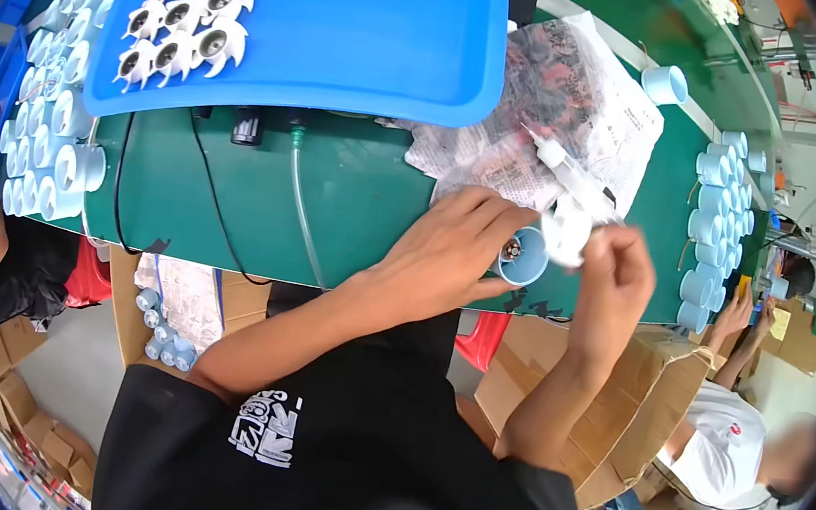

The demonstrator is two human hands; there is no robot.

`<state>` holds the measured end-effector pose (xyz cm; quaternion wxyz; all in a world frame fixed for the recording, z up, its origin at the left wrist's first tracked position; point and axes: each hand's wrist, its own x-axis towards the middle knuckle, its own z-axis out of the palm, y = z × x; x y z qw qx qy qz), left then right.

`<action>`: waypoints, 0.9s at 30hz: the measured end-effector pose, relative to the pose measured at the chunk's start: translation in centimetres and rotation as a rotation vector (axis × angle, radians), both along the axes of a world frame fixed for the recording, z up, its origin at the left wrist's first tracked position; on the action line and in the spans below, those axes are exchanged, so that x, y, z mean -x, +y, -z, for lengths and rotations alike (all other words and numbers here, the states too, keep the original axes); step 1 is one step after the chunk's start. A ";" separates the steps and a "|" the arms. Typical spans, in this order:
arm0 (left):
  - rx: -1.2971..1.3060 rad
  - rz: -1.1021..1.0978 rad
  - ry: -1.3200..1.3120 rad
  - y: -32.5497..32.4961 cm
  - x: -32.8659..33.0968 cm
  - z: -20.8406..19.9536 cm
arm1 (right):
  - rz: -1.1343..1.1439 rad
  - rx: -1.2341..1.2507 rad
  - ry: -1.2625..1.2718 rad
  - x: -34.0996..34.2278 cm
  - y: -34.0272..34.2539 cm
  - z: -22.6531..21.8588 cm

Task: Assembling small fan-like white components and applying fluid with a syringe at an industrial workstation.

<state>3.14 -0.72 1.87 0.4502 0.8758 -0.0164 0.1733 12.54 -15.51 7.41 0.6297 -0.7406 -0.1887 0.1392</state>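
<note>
My left hand [450, 242] is wrapped round a light blue cup-shaped housing [533, 259], its open end turned up toward me. Inside the housing a small round metal and copper-coloured part can be seen. Just right of it, my right hand [619, 279] pinches a white bladed impeller [565, 233], slightly smeared by motion, close to the housing's rim. Beyond both hands, a clear bottle with a white nozzle [571, 171] lies on crumpled newspaper [569, 82]; the impeller covers its near end in part.
A blue tray [373, 29] at the back holds several white impellers [194, 9]. Light blue housings stand grouped at the left [52, 114] and right [708, 229]. A clear hose [300, 187] and black cables cross the green table [200, 221]. Co-workers sit at both sides.
</note>
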 end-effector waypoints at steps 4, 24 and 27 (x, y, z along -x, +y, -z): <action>0.061 0.021 0.056 -0.4 -0.3 0.2 | 0.056 0.078 0.239 2.2 -2.6 2.4; 0.054 0.030 0.000 -0.3 -0.6 0.7 | 0.061 0.308 -0.739 2.4 -1.2 -0.9; 0.059 0.004 -0.008 -0.4 -0.5 0.7 | 0.119 0.262 -0.674 2.3 -1.1 0.7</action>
